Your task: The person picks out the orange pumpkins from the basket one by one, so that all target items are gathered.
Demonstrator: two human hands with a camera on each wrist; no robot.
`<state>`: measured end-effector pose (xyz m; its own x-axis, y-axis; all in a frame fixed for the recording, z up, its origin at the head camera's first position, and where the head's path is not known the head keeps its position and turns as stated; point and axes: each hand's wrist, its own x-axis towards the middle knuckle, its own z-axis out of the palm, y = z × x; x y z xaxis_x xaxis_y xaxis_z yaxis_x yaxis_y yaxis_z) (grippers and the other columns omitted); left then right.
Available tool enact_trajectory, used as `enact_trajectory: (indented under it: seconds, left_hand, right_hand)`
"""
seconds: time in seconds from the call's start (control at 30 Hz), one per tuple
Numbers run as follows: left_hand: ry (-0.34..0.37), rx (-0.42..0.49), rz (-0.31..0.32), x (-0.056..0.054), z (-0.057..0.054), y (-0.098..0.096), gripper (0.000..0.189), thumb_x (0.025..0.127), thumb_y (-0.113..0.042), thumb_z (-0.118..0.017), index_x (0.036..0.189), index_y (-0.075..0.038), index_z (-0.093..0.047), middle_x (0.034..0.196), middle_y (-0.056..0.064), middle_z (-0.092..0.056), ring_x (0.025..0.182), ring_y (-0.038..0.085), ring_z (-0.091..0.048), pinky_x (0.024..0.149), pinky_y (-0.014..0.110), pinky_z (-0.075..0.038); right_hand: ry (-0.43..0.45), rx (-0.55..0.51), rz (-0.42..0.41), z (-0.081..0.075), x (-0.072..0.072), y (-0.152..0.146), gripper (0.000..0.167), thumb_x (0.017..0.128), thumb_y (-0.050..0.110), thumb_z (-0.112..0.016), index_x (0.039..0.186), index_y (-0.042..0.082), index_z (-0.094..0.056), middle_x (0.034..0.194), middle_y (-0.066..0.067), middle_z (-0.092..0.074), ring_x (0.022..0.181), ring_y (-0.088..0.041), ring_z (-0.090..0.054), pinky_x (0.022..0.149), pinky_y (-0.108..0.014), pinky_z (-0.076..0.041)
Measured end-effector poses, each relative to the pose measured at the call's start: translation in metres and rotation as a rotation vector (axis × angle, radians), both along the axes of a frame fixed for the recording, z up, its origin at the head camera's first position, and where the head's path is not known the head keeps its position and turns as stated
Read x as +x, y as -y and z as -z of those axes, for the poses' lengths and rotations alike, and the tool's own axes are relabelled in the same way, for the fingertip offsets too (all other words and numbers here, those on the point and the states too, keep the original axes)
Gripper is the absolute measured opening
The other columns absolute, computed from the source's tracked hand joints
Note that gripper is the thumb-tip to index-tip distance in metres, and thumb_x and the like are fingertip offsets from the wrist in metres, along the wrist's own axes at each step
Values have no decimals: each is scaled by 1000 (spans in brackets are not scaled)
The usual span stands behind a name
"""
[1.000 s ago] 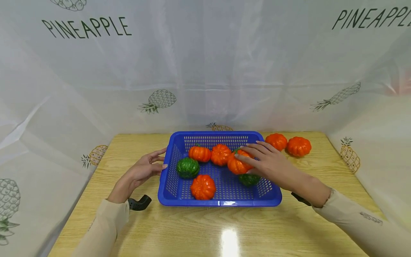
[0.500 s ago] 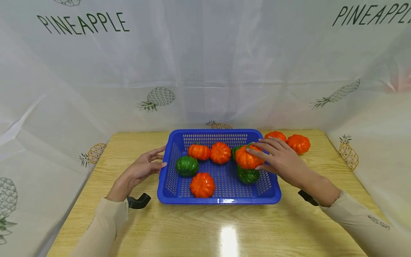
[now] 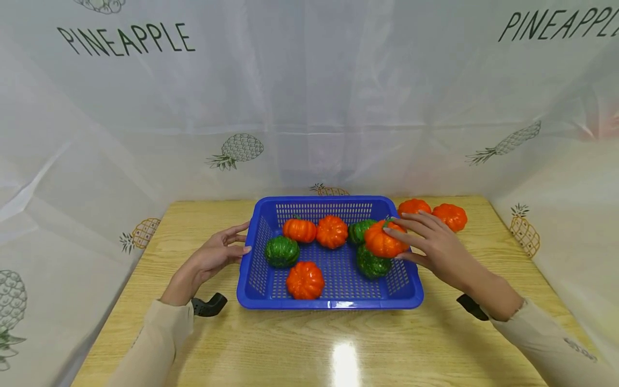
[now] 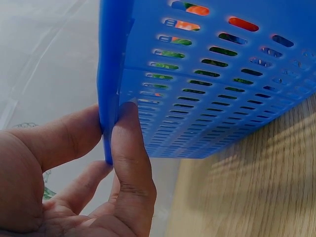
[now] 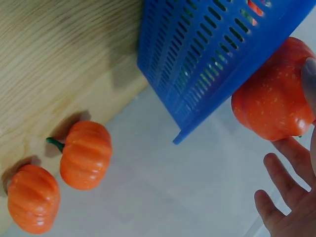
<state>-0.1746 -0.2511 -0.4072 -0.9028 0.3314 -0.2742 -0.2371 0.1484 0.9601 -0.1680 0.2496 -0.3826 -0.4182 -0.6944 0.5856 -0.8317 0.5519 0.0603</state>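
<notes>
My right hand [image 3: 435, 250] grips an orange toy pumpkin [image 3: 384, 240] with a green stem, above the right end of a blue plastic basket [image 3: 290, 305]. In the right wrist view this pumpkin [image 5: 274, 94] shows over the basket's rim, thumb and fingers around it. My left hand [image 3: 217, 258] holds the basket's left rim; in the left wrist view the fingers [image 4: 131, 168] pinch that rim. Inside lie orange pumpkins [image 3: 306, 280], a green pumpkin [image 3: 282, 251] at the left and two more green ones at the right, one [image 3: 373, 264] partly hidden under the held pumpkin.
Two orange pumpkins [image 3: 451, 216] lie on the wooden table [image 3: 271, 349] beyond the basket's right end, one partly behind my right hand. A white curtain [image 3: 309, 97] with pineapple prints stands behind the table and along its sides.
My right hand has moved to the right with the orange pumpkin, from over the basket's inner right part toward its right wall. More of the green pumpkins shows. The left hand has stayed at the rim.
</notes>
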Motion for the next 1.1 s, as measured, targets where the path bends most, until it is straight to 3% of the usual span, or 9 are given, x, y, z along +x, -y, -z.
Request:
enact_trajectory:
  seconds: [0.17, 0.37, 0.67, 1.1]
  left_hand:
    - [6, -3, -7, 1, 0, -1, 78, 105, -2, -62, 170, -8, -20, 141, 21, -50, 97, 15, -69, 86, 32, -61]
    - [1, 3, -4, 2, 0, -1, 78, 105, 0, -61, 170, -5, -19, 144, 25, -47, 96, 14, -70, 86, 32, -62]
    - [-11, 7, 15, 1, 1, 0, 78, 105, 1, -58, 170, -3, -15, 148, 30, -42, 96, 13, -71, 85, 32, -62]
    - [-8, 5, 9, 1, 1, 0, 77, 105, 0, -59, 170, -4, -16, 149, 31, -40, 95, 13, -70, 85, 32, -61]
  right_hand:
    - [4, -30, 33, 0, 2, -11, 60, 110, 57, -40, 140, 14, -70, 133, -16, -69, 123, -39, -61, 128, -32, -27]
    - [-21, -78, 66, 1, 5, -26, 62, 109, 57, -40, 137, 12, -71, 127, -20, -70, 119, -43, -61, 130, -30, -21]
    - [6, -187, 104, 8, 7, -53, 63, 107, 60, -47, 135, 10, -73, 127, -21, -70, 116, -43, -60, 123, -18, -24]
    - [100, -265, 260, 20, 15, -94, 75, 101, 66, -49, 133, 2, -72, 131, -26, -67, 117, -48, -57, 117, -11, -22]
